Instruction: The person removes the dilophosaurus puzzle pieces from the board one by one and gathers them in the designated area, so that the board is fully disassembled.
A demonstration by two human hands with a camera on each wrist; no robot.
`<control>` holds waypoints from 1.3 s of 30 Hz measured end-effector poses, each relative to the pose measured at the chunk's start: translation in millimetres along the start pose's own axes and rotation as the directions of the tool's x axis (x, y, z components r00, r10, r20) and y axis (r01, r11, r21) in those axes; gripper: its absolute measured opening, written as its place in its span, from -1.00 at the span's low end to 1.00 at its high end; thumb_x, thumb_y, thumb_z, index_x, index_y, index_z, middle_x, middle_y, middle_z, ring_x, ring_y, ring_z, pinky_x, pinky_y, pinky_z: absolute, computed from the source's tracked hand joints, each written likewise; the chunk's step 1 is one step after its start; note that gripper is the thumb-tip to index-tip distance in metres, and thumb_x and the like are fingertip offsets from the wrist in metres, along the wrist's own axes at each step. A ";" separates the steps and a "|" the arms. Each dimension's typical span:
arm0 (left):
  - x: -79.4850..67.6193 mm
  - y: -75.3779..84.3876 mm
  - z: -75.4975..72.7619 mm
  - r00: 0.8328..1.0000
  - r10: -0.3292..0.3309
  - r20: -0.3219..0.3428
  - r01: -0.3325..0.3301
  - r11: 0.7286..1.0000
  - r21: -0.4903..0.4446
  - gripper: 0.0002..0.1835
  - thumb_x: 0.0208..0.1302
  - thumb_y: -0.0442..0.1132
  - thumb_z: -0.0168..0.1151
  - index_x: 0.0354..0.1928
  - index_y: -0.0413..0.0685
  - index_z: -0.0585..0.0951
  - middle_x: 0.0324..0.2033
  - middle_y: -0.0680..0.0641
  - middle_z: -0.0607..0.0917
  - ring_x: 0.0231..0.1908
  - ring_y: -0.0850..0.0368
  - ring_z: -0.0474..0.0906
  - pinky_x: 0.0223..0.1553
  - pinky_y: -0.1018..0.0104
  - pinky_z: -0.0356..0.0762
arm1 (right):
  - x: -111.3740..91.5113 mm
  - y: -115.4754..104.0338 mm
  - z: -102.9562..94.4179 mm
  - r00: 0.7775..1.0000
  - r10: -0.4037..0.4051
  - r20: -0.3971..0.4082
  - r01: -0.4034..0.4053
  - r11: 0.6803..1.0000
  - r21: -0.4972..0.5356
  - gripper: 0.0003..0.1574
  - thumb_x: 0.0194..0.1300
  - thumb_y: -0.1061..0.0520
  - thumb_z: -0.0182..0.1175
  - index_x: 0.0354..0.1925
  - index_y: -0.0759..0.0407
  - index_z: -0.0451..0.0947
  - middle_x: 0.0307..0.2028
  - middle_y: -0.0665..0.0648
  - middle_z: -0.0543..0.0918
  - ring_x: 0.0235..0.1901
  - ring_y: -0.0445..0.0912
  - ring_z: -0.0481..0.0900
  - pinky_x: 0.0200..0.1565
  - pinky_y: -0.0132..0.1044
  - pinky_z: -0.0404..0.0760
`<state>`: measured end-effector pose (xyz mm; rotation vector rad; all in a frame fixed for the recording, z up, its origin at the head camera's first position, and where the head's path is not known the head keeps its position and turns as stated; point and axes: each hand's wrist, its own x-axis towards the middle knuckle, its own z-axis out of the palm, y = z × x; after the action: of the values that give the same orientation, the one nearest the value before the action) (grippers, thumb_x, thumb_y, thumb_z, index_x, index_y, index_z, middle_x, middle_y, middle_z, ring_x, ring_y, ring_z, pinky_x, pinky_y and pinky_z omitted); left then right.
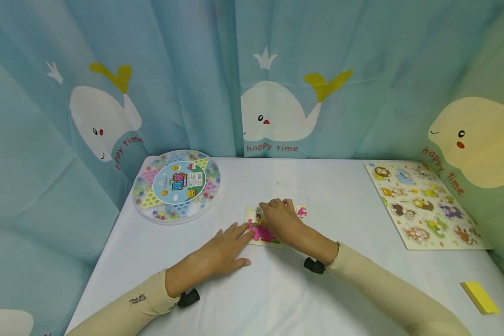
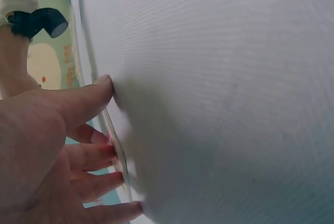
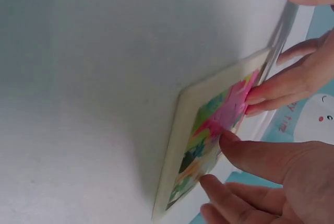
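Note:
A small jigsaw puzzle (image 1: 262,233) in a pale frame lies on the white table, with a pink figure in its picture. My left hand (image 1: 224,249) reaches in from the left, fingers spread and straight, fingertips resting on the puzzle's left side. Over the upper right part of the puzzle is my right hand (image 1: 282,221), its fingers bent. In the right wrist view, the right thumb (image 3: 232,143) and index fingertip meet the picture a little apart; whether a piece sits between them is unclear. One loose puzzle piece (image 1: 301,212), pink and white, lies just right of the frame.
At the back left lies a round Chinese checkers box (image 1: 178,217) with coloured marbles. A wooden animal peg board (image 1: 428,205) lies at the right, with a yellow block (image 1: 480,297) nearer the front. A blue whale-print curtain (image 1: 193,93) surrounds the table.

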<state>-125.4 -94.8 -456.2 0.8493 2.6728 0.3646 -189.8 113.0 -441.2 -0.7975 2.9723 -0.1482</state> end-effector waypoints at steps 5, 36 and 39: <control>1.6 -0.2 -0.6 1.000 -0.003 0.010 0.003 1.000 -0.004 -0.20 0.50 0.13 0.28 0.62 -0.05 0.30 0.65 -0.14 0.18 0.60 -0.30 0.13 0.43 -0.37 0.31 | 3.4 0.3 -3.1 0.999 0.007 0.047 -0.007 1.000 0.007 -0.37 0.33 0.20 0.45 0.32 0.28 0.57 0.19 0.29 0.69 0.33 0.21 0.51 0.31 0.24 0.41; -0.8 -2.2 0.5 1.000 0.010 -0.010 -0.010 1.000 -0.004 -0.20 0.50 0.13 0.28 0.62 -0.04 0.30 0.65 -0.13 0.17 0.60 -0.31 0.12 0.43 -0.37 0.30 | 8.4 10.3 -1.9 0.993 0.040 0.115 -0.057 0.987 0.151 -0.49 0.37 0.13 0.44 0.26 0.10 0.64 0.15 0.19 0.57 0.29 0.17 0.42 0.34 0.28 0.29; -0.8 -2.2 0.3 1.000 0.010 -0.010 -0.010 1.000 -0.001 -0.21 0.50 0.13 0.28 0.62 -0.04 0.30 0.66 -0.13 0.17 0.60 -0.31 0.12 0.43 -0.37 0.30 | 5.6 12.7 -1.7 0.997 0.037 0.073 -0.050 0.980 0.190 -0.52 0.37 0.12 0.45 0.22 0.05 0.65 0.10 0.18 0.57 0.18 0.14 0.45 0.20 0.20 0.37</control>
<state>-125.8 -96.9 -457.0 0.8637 2.6776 0.3737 -201.1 121.3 -441.0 -0.6986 2.8519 -0.3903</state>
